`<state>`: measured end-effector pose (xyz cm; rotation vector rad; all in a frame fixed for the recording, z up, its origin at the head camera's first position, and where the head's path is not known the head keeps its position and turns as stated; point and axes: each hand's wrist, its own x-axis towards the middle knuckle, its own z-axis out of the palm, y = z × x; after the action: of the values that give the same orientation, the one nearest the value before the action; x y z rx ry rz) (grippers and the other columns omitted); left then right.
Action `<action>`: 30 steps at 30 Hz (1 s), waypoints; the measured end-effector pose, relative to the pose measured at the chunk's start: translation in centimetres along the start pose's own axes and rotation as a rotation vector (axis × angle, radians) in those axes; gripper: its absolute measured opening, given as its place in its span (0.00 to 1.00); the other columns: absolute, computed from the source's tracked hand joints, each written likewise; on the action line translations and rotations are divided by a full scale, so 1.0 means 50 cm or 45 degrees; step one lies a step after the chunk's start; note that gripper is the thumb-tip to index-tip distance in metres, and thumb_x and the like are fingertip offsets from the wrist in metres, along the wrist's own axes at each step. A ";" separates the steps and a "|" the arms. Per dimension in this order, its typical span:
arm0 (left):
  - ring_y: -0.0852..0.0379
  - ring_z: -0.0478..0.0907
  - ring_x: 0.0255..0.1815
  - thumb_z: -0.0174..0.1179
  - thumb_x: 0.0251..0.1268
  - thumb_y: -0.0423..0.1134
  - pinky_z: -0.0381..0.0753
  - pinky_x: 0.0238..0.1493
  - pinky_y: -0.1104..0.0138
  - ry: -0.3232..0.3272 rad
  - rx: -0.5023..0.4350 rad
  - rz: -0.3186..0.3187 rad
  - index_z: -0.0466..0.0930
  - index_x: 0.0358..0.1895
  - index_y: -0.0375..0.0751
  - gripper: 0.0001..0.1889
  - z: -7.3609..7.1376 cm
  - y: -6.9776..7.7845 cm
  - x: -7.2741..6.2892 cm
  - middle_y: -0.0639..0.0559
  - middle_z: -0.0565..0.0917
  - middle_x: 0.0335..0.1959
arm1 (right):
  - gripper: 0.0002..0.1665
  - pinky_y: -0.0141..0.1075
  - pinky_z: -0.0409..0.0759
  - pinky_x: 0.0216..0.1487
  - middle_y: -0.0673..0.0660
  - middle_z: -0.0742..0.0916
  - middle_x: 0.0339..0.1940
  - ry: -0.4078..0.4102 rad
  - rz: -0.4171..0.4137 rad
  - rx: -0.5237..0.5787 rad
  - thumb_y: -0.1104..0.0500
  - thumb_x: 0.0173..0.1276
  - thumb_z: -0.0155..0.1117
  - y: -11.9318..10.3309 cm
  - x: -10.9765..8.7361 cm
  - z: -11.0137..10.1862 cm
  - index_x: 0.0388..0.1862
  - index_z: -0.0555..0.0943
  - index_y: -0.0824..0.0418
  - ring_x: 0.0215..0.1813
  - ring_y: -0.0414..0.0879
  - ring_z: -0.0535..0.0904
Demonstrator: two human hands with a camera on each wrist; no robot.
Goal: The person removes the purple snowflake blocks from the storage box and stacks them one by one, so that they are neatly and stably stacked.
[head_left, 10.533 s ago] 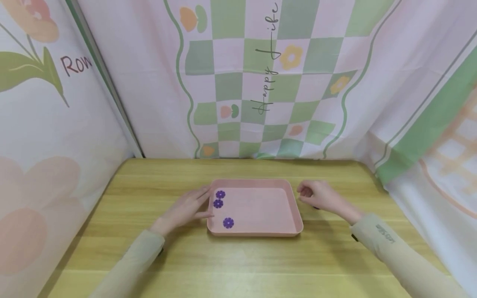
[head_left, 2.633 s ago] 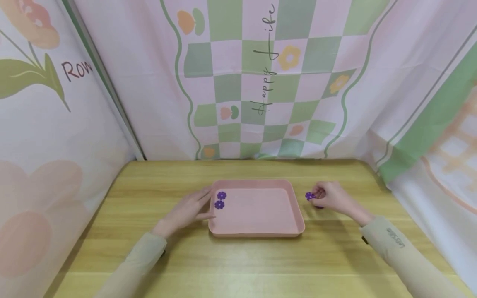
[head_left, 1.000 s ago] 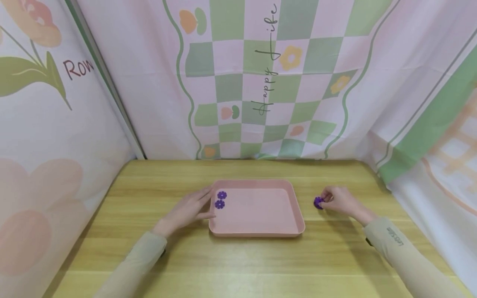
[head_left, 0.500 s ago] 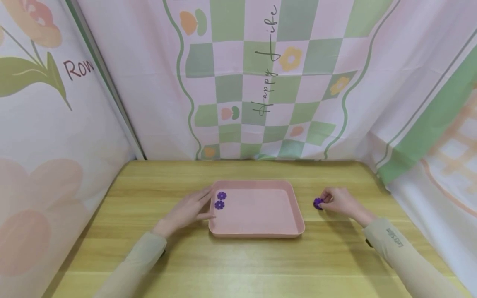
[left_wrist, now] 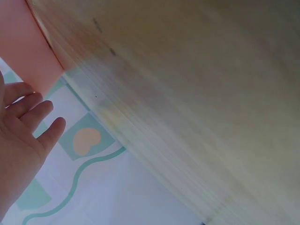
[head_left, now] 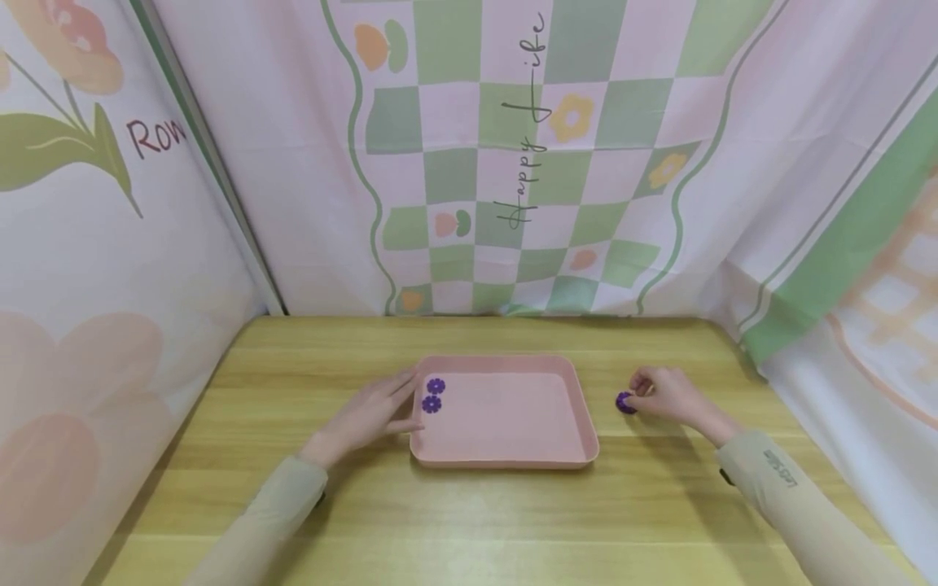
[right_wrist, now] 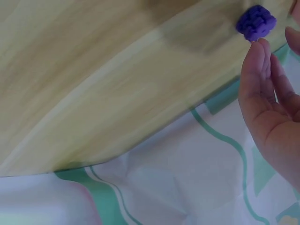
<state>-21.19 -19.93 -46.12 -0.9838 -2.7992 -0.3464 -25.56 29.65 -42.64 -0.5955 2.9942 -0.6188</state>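
Two purple flower-shaped discs (head_left: 436,386) lie near the left wall inside a pink tray (head_left: 506,462). My left hand (head_left: 366,411) rests at the tray's left side, fingers spread along its rim. Right of the tray, a small stack of the same purple discs (head_left: 625,402) stands on the table. My right hand (head_left: 663,395) is beside this stack, thumb tip right at its edge in the head view. In the right wrist view the fingers (right_wrist: 255,61) look fairly straight, their tips at the purple stack, with the thumb apart from them.
The wooden table (head_left: 484,521) carries the tray in its middle. A checkered, printed curtain (head_left: 506,179) hangs behind the far edge, and more printed cloth (head_left: 146,268) closes off the left and right sides.
A third disc has left the tray; my right hand carried it rightward to the stack. Over the last second, the fingertips have loosened slightly there. My left hand stays at the tray.
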 end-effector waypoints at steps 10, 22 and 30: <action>0.38 0.68 0.73 0.60 0.64 0.60 0.70 0.73 0.43 0.003 0.013 0.007 0.60 0.74 0.33 0.44 -0.001 -0.001 0.000 0.34 0.64 0.75 | 0.13 0.37 0.84 0.35 0.57 0.88 0.31 0.015 -0.089 -0.014 0.59 0.61 0.72 -0.071 0.028 -0.010 0.38 0.81 0.68 0.34 0.47 0.84; 0.38 0.67 0.74 0.59 0.64 0.61 0.68 0.74 0.43 -0.021 0.004 -0.005 0.59 0.75 0.34 0.45 0.000 -0.001 0.000 0.35 0.63 0.76 | 0.11 0.36 0.85 0.35 0.57 0.88 0.32 0.005 -0.143 0.021 0.60 0.63 0.71 -0.128 0.066 0.010 0.39 0.82 0.66 0.35 0.45 0.84; 0.38 0.67 0.74 0.59 0.64 0.61 0.69 0.73 0.44 -0.001 0.005 0.006 0.59 0.75 0.33 0.45 0.004 -0.004 0.002 0.35 0.63 0.76 | 0.13 0.38 0.86 0.38 0.56 0.88 0.34 -0.030 -0.190 0.040 0.59 0.62 0.71 -0.174 0.096 0.023 0.41 0.82 0.66 0.35 0.45 0.84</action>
<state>-21.40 -19.97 -46.34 -0.9902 -2.7966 -0.3403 -26.73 20.07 -40.09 -0.8241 2.9315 -0.6606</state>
